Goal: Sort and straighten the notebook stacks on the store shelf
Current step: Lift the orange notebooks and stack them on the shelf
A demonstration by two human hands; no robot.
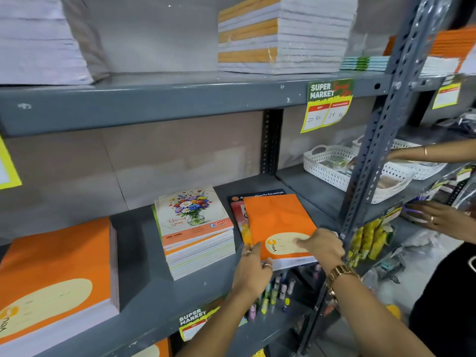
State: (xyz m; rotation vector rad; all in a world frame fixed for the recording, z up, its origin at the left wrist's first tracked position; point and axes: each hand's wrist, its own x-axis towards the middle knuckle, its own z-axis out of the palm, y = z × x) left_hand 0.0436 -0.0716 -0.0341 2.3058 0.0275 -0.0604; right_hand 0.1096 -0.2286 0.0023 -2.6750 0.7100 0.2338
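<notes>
An orange notebook (277, 222) lies on top of a small crooked stack at the right end of the grey middle shelf (144, 287). A dark and red notebook (238, 210) sticks out from under it at the left. My left hand (253, 270) grips the orange notebook's front left corner. My right hand (323, 247), with a gold watch on the wrist, presses flat on its front right part. To the left stands a stack topped by a flower-cover notebook (193, 215). A tall orange notebook stack (54, 276) fills the far left.
A slotted grey upright post (378, 150) stands just right of my hands. Beyond it another person's two hands (443, 220) work near white baskets (334, 168). The upper shelf holds wrapped notebook stacks (283, 34). A price sign (327, 104) hangs from its edge. Pens sit below.
</notes>
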